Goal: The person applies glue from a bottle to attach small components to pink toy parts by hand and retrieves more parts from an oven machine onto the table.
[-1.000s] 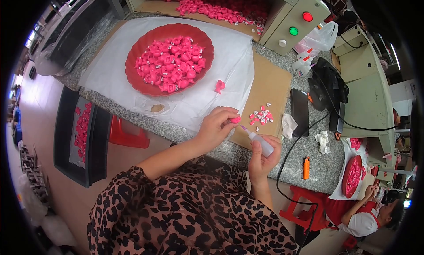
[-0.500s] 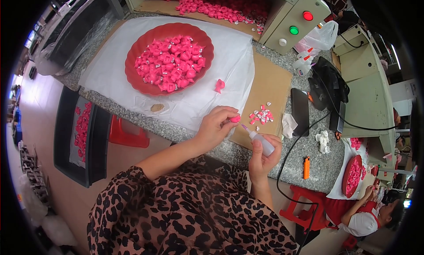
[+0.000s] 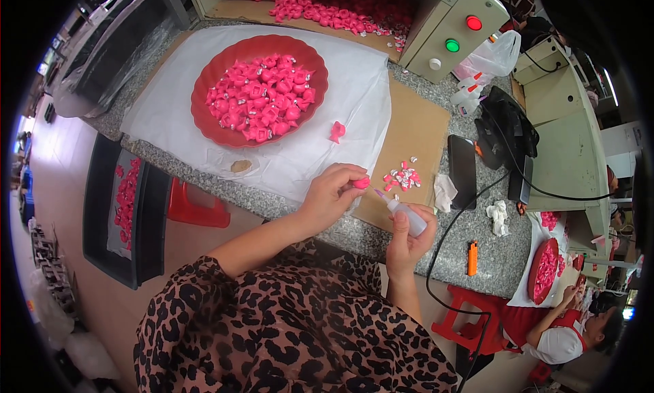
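Note:
My left hand (image 3: 332,197) pinches a small pink plastic piece (image 3: 362,182) between thumb and fingertips, above the table's front edge. In my right hand (image 3: 411,238) is a translucent squeeze bottle (image 3: 409,218), tilted, its thin purple nozzle pointing up and left toward the pink piece but apart from it. Behind my right hand, a little heap of pink and white chips (image 3: 403,178) lies on brown cardboard (image 3: 420,124). A single pink piece (image 3: 337,131) rests on the white paper (image 3: 361,73). Beyond my left hand stands a red scalloped bowl (image 3: 201,114) full of similar pink pieces.
A machine housing (image 3: 449,35) with coloured buttons stands at the back, pink pieces inside it. On the right lie a dark phone (image 3: 462,171), crumpled tissues (image 3: 445,192), an orange lighter (image 3: 472,258) and a black cable (image 3: 436,260). A dark bin (image 3: 151,223) stands lower left; another person sits lower right.
The bottle in my right hand has shifted slightly right and its nozzle has drawn a little away from the pink piece. My left hand has hardly moved.

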Available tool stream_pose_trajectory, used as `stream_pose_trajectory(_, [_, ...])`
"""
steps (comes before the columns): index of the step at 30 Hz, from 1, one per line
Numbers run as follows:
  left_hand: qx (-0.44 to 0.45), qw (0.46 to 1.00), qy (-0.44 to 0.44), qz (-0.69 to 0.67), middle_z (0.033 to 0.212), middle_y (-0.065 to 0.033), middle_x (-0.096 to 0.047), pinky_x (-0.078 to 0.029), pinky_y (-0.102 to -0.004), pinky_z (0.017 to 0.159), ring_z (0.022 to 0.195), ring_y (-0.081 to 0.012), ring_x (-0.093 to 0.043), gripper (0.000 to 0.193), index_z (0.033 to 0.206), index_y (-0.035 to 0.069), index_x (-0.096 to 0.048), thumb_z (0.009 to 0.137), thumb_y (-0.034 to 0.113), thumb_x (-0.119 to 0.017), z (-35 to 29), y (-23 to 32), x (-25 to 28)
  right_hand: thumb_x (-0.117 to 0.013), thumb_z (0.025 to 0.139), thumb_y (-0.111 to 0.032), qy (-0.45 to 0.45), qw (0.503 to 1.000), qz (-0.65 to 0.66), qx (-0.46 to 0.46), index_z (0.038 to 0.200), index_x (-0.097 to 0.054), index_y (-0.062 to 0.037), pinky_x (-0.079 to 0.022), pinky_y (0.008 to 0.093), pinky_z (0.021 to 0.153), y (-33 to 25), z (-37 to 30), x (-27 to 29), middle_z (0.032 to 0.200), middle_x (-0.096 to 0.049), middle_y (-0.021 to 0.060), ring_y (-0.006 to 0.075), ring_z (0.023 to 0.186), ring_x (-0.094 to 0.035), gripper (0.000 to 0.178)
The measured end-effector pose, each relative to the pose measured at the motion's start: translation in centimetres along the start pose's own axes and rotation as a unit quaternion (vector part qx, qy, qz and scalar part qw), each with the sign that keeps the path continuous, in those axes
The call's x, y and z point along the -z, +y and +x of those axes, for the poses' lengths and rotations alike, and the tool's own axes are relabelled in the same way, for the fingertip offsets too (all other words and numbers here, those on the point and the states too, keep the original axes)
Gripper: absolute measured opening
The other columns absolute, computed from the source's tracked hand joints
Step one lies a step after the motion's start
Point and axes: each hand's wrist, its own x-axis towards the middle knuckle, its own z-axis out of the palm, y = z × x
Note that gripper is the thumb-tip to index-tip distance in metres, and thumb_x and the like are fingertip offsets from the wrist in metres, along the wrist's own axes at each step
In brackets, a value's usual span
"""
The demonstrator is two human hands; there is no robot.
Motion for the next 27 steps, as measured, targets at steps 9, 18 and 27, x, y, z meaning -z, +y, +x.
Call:
stream_pose_trajectory(9, [0.008, 0.997, -0.08, -0.004, 0.094, -0.0096, -0.053, -0.042, -0.0266, 0.071, 0.083, -0.0185, -0.051, 0.022, 0.102, 0.002, -0.051, 0.08, 0.006, -0.051, 0.6, 0.5, 1.0, -0.053, 0.08, -0.008, 0.064, 0.987, 0.127, -0.069, 0.091, -0.042, -0.0003, -0.044, 0.0227, 0.057, -1.6, 0.6, -0.1, 0.087, -0.048, 0.0101, 0.0134, 0.068, -0.052, 0.017])
stream_pose_trajectory(18, [0.132, 0.952, -0.245, -0.129, 0.095, -0.0081, -0.052, -0.038, -0.026, 0.079, 0.09, -0.0145, -0.049, 0.027, 0.111, 0.002, -0.043, 0.085, 0.006, -0.043, 1.5, 1.0, 2.8, -0.053, 0.08, -0.007, -0.009, 0.989, 0.128, -0.074, 0.088, -0.043, -0.0003, -0.042, 0.0227, 0.055, -1.7, 2.3, 0.8, 0.083, -0.047, 0.0092, 0.0114, 0.061, -0.047, 0.014])
stream_pose_trajectory(27, [0.097, 0.954, -0.27, -0.083, 0.096, -0.0088, -0.052, -0.038, -0.0274, 0.081, 0.091, -0.0163, -0.049, 0.024, 0.108, 0.002, -0.044, 0.085, 0.005, -0.041, 1.7, 0.8, 2.9, -0.054, 0.08, -0.008, -0.056, 0.992, 0.083, -0.079, 0.088, -0.043, -0.0003, -0.045, 0.0222, 0.059, -1.7, 2.5, 1.1, 0.085, -0.047, 0.009, 0.0124, 0.068, -0.05, 0.015])
